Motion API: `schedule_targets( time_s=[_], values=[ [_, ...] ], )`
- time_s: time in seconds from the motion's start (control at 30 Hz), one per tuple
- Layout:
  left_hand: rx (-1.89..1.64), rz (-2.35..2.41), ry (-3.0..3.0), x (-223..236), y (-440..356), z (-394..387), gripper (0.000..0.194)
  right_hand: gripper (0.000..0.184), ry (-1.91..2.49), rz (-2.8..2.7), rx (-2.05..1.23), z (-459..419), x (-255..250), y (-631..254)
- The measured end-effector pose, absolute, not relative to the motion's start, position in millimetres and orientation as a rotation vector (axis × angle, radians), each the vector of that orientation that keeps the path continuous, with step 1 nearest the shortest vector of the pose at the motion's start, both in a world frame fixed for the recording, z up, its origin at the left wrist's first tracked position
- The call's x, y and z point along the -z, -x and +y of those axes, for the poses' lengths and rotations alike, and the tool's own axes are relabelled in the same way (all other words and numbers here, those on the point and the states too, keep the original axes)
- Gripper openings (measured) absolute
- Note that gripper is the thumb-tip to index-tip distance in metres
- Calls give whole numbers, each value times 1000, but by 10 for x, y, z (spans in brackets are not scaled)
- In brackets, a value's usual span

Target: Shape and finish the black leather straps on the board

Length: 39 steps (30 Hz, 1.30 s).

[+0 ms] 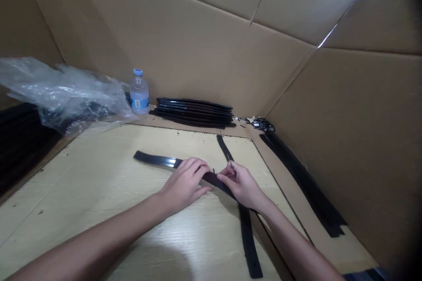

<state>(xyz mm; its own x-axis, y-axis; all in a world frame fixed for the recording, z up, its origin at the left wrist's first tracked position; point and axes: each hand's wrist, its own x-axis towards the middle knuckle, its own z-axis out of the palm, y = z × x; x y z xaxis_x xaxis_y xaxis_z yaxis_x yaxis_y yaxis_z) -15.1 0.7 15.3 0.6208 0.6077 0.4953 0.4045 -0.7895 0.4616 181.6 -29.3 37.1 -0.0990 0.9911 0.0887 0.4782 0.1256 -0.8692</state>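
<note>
The left hand [188, 180] grips a black strip [212, 178] near its middle, with the fingers curled over the far edge and the thumb at the near edge. The right hand [243, 185] has its thumb and fingers pinched together around a slim piece [231, 164], too small to make out; its thumb tip is at the strip, just beside the left hand. Between the two hands, a small dark stub [213, 171] stands out from the strip's far edge. This strip slants over the pale table [99, 193], its free end reaching out to the left, and crosses above a second strip [249, 239] that lies lengthwise on the tabletop, partly hidden by the right hand. At the back, a stack of black strips [194, 113] sits by the cardboard wall [198, 39], with a water bottle [139, 96] just left of it and a crumpled plastic bag [82, 92] beside the bottle. A tangle of cords [263, 124] lies right of the stack, near some long strips [303, 184] along the right side.
</note>
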Motion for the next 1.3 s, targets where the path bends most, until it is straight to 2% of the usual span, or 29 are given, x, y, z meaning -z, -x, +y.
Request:
schedule_targets(
  time_s=[0.2, 0.37, 0.6, 0.77, 1.0, 1.13, 1.3],
  values=[
    [-685, 769, -2744, -48, 165, 32, 26, 21, 1351, -1746, -1068, -279, -360, -1760],
    [-627, 792, -2761, -7, 180, 44, 31, 23, 1311, -1750, -1145, -181, -289, -1769],
    [-608, 780, -2736, -24, 181, 73, 27, 24, 1309, -1762, -1155, -99, -218, -1766],
    [-610, 812, -2743, 12, 188, 100, 28, 26, 1363, -1749, -1083, -71, -217, -1782],
    [-565, 891, -2716, -3, 190, 124, 26, 25, 1535, -1743, -777, -94, -367, -1986],
    [-593, 882, -2685, 10, 190, 140, 25, 15, 1567, -1924, -734, -209, -362, -2036],
    [-577, 933, -2655, 41, 176, 156, 26, 15, 1444, -2148, -692, -345, -257, -2061]
  ],
)
